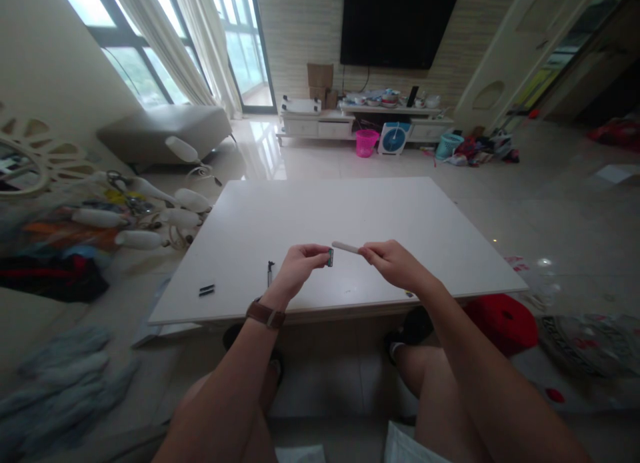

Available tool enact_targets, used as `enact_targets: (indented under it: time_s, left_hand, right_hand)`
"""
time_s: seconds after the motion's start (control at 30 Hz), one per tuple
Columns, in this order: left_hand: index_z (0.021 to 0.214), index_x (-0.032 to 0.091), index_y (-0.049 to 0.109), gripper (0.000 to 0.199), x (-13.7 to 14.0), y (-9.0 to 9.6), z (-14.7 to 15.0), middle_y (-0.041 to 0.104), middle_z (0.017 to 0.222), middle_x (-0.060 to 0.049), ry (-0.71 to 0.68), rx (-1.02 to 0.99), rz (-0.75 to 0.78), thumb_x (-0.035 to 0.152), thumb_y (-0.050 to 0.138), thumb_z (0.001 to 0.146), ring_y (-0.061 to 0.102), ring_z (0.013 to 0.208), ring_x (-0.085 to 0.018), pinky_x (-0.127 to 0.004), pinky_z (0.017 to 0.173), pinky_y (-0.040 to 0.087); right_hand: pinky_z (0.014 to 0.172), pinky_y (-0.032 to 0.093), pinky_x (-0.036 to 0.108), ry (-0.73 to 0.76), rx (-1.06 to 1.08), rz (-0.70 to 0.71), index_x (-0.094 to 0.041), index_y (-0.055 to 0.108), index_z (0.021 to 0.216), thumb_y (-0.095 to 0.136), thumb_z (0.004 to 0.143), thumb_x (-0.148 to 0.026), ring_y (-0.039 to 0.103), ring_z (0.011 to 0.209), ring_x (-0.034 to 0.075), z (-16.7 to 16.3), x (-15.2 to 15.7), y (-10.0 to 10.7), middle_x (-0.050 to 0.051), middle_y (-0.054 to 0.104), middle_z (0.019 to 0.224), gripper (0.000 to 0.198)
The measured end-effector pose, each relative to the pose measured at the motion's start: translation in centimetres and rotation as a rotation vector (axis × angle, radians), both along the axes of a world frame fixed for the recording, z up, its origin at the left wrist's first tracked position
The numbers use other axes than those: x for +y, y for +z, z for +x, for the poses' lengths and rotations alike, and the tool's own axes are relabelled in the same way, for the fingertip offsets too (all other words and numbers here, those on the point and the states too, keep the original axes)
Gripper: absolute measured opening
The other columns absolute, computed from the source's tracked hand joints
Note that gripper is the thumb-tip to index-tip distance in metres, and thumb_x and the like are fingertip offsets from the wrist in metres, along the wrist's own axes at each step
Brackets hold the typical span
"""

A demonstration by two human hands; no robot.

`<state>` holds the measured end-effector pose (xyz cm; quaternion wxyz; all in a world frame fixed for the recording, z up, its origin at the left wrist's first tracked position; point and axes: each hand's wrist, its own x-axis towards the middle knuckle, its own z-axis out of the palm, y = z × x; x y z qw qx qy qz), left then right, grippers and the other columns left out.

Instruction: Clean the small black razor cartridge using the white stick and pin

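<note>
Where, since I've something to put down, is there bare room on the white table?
The white table looks bare beyond the left hand and right hand to its far edge, and from the right hand to its right edge. Near left is more crowded, with a slim tool and two small dark pieces.

no word, number or brand can be read for certain. large dark lettering stands on the plastic bag (593, 343) beyond the near right corner of the white table (325, 210), too blurred to spell out.
</note>
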<state>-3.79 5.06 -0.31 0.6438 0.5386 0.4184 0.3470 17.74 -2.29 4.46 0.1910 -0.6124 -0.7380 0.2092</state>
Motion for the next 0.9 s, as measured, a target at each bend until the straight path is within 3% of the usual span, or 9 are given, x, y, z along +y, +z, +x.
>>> enact_targets:
  time_s: [0.07,0.17,0.23,0.33,0.5,0.6,0.73,0.83,0.9]
  left_hand:
    - [0.090,0.013,0.077,0.027,0.0,-0.1,0.0,0.074,0.082,-0.008,0.004,0.003,0.004,0.028,0.076,0.067,0.062,0.075,-0.016,-0.031,0.075,0.048]
    - [0.087,0.013,0.077,0.026,0.0,-0.3,0.0,0.074,0.082,-0.008,0.023,-0.005,0.001,0.028,0.077,0.066,0.062,0.075,-0.016,-0.031,0.075,0.048]
    - [0.087,0.013,0.077,0.026,0.1,-0.4,-0.1,0.073,0.081,-0.008,0.022,-0.006,-0.005,0.028,0.078,0.066,0.062,0.075,-0.016,-0.031,0.074,0.048]
    - [0.089,0.013,0.077,0.028,0.1,-0.5,-0.1,0.073,0.080,-0.008,0.005,-0.012,-0.011,0.029,0.078,0.066,0.062,0.074,-0.016,-0.031,0.074,0.047]
    - [0.087,0.013,0.077,0.025,0.0,-0.4,0.0,0.073,0.080,-0.007,-0.001,-0.026,-0.022,0.027,0.077,0.067,0.061,0.073,-0.015,-0.030,0.074,0.047]
    - [0.089,0.013,0.077,0.026,-0.1,-0.2,0.0,0.072,0.079,-0.007,-0.010,-0.021,-0.026,0.027,0.077,0.067,0.060,0.072,-0.014,-0.030,0.073,0.047]
    - [0.088,0.013,0.077,0.025,-0.2,-0.2,-0.1,0.073,0.079,-0.007,-0.022,-0.009,-0.025,0.026,0.077,0.067,0.061,0.073,-0.014,-0.029,0.073,0.047]
    - [0.086,0.014,0.077,0.023,-0.2,-0.3,-0.1,0.073,0.080,-0.007,-0.021,-0.007,-0.029,0.025,0.078,0.066,0.061,0.073,-0.015,-0.029,0.074,0.047]
    - [0.086,0.014,0.077,0.022,-0.2,-0.3,-0.1,0.073,0.080,-0.007,-0.032,-0.012,-0.028,0.025,0.077,0.066,0.062,0.073,-0.015,-0.030,0.074,0.047]
  right_hand:
    - [0.058,0.025,0.027,-0.010,-0.026,-0.014,-0.017,0.058,0.069,0.038,0.098,-0.046,0.044,0.058,0.012,0.0,0.1,-0.1,0.001,0.056,0.061,0.046]
    - [0.056,0.024,0.027,0.158,-0.026,-0.199,-0.017,0.056,0.065,0.044,0.096,-0.046,0.043,0.056,0.011,0.1,0.1,-0.3,0.000,0.055,0.059,0.044]
    - [0.056,0.025,0.027,0.171,0.017,-0.191,-0.017,0.055,0.064,0.042,0.096,-0.047,0.042,0.056,0.011,0.2,0.1,-0.3,-0.001,0.052,0.057,0.045]
    - [0.056,0.024,0.027,0.053,0.044,-0.074,-0.017,0.055,0.065,0.039,0.097,-0.047,0.042,0.056,0.011,0.3,0.1,-0.3,-0.001,0.050,0.057,0.047]
    - [0.054,0.023,0.026,0.179,0.112,-0.262,-0.016,0.054,0.062,0.045,0.092,-0.051,0.037,0.054,0.010,0.3,0.0,-0.2,-0.002,0.046,0.055,0.047]
    - [0.053,0.023,0.026,0.103,0.176,-0.162,-0.016,0.053,0.061,0.041,0.093,-0.053,0.035,0.054,0.010,0.6,0.1,-0.2,-0.003,0.040,0.054,0.050]
    - [0.053,0.020,0.027,0.000,0.038,-0.129,-0.016,0.056,0.059,0.045,0.092,-0.053,0.036,0.053,0.011,1.0,0.6,-0.6,-0.001,0.045,0.053,0.051]
    - [0.054,0.020,0.029,-0.163,-0.043,-0.016,-0.017,0.059,0.062,0.042,0.094,-0.053,0.038,0.055,0.012,1.1,0.8,-0.8,0.001,0.051,0.057,0.051]
    - [0.054,0.020,0.029,-0.161,-0.036,0.013,-0.017,0.057,0.061,0.040,0.095,-0.054,0.039,0.055,0.012,1.0,0.8,-0.9,0.001,0.050,0.057,0.053]
